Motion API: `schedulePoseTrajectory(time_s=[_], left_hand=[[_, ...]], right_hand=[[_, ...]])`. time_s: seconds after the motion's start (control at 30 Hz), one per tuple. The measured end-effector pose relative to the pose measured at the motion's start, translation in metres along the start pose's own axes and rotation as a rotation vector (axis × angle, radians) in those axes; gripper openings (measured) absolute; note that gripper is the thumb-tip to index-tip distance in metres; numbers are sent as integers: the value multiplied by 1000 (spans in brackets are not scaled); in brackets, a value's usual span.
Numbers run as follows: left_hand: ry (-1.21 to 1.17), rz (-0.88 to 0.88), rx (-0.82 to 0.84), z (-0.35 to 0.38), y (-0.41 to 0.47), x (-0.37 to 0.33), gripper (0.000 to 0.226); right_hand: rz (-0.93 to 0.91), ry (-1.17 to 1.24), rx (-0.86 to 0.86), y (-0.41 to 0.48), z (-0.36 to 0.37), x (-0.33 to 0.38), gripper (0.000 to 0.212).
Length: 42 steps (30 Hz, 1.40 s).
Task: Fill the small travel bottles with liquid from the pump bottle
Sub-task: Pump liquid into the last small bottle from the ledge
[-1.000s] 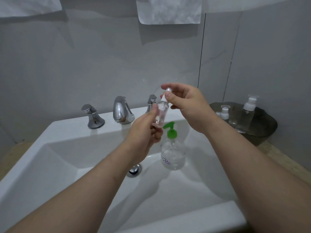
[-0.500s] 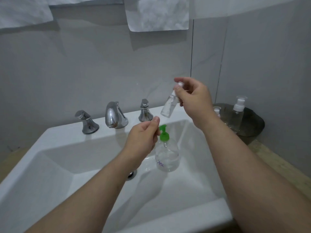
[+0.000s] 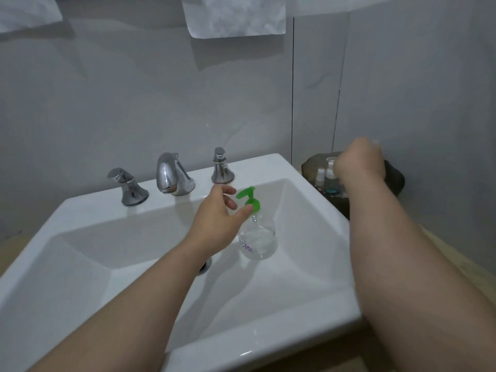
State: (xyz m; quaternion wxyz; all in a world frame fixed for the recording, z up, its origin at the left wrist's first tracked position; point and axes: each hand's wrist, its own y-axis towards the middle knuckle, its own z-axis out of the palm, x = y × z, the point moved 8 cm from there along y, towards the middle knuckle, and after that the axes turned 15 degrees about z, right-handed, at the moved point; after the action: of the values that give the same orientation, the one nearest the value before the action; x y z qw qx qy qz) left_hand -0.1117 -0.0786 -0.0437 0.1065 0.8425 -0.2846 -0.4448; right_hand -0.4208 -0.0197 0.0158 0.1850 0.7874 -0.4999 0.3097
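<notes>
Down in the white sink [image 3: 88, 210] basin stands the pump bottle [image 3: 257, 238]: clear smooth plastic, rounded body, partly full, glossy green pump head [image 3: 248, 197]. Likely parked there so drips go down the drain. Left hand [image 3: 217, 218]: grip spread loose, thumb touching the green collar, probably to steady or press it. Right hand [image 3: 359, 162] is over the dark tray [image 3: 396, 181] beside the sink, near the small travel bottles [image 3: 328, 171]. Its fingers curl away from view, so I can't tell if the grip holds anything.

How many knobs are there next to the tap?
2: the left knob and the right knob, either side of the tap on the sink ledge. None look hidden.
</notes>
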Motion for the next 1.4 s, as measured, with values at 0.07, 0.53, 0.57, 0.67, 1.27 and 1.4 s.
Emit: schedulePoseTrajectory(time_s=[0.07, 0.53, 0.57, 0.67, 1.27, 1.4], left_hand=[[13, -15, 49, 4, -1, 6, 47], [25, -21, 184, 19, -9, 22, 43], [28, -18, 185, 19, -9, 22, 42], [32, -17, 190, 19, -8, 22, 40], [66, 10, 213, 21, -6, 25, 37], [71, 15, 210, 20, -5, 25, 35]], right_hand=[[16, 0, 24, 3, 6, -5, 17], [58, -161, 58, 10, 10, -11, 31], [61, -180, 60, 10, 9, -11, 31], [81, -218, 70, 10, 10, -14, 32], [147, -335, 67, 9, 9, -22, 41], [155, -330, 95, 12, 11, -23, 47]])
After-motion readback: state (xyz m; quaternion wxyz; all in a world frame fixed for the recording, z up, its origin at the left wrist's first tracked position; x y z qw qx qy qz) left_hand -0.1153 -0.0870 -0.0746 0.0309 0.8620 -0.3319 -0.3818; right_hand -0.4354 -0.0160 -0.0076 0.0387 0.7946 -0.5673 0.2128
